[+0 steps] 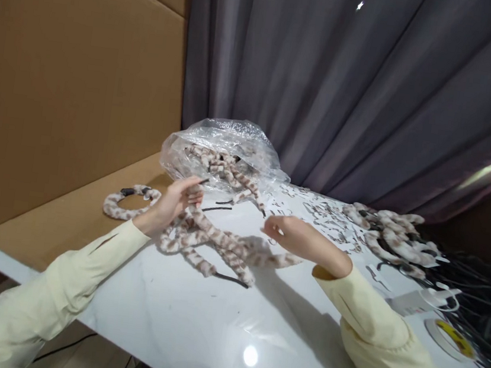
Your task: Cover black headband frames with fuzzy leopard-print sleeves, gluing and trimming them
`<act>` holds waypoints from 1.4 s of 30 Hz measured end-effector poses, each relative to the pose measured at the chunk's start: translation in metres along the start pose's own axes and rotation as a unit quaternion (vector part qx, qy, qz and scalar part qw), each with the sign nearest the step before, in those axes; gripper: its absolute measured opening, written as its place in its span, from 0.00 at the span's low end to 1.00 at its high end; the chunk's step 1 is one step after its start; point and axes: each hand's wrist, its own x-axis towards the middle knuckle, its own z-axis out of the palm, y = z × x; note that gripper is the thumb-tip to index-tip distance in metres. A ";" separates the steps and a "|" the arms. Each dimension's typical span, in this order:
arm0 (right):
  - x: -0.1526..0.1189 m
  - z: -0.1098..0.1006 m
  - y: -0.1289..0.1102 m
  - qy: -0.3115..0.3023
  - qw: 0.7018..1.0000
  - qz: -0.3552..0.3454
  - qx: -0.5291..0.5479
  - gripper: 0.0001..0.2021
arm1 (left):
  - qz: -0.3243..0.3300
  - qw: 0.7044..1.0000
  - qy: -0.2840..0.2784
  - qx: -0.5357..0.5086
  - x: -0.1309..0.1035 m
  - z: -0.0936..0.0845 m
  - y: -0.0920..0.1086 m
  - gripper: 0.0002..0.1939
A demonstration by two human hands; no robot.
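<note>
My left hand [182, 197] is closed on a furry white-and-brown spotted headband strip [213, 228], whose thin black end sticks out past the thumb. From beneath this hand the fur runs right, over other spotted strips [200, 262] heaped on the table; its far part is blurred. My right hand [293, 236] hovers above the table, to the right of the heap. Its fingers are curled together, and whatever may be between them is too small or hidden to make out. One furry ring [112, 206] with a dark joint lies left of my left wrist.
Behind the hands sits a clear plastic bag [233, 138] of spotted strips. Paper scraps [326, 215] litter the white table [165, 329]. At right are furry rings [396, 232], a white bottle [419, 300], a tape roll [450, 339] and black cords [483, 291]. Cardboard [82, 86] stands left.
</note>
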 end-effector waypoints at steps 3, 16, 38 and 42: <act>0.006 0.001 -0.025 0.075 0.978 -0.120 0.154 0.14 | 0.017 0.987 -0.061 0.145 -0.016 0.016 -0.008 0.12; 0.000 0.016 -0.050 0.127 0.958 -0.187 0.178 0.09 | 0.201 0.871 -0.031 0.446 -0.036 0.032 -0.013 0.08; -0.009 0.017 -0.056 0.108 0.953 -0.253 0.124 0.08 | 0.090 0.827 -0.112 0.544 -0.054 0.037 0.005 0.11; -0.011 0.007 -0.055 0.122 0.956 -0.249 0.094 0.08 | 0.081 0.839 -0.157 0.515 -0.046 0.042 0.010 0.10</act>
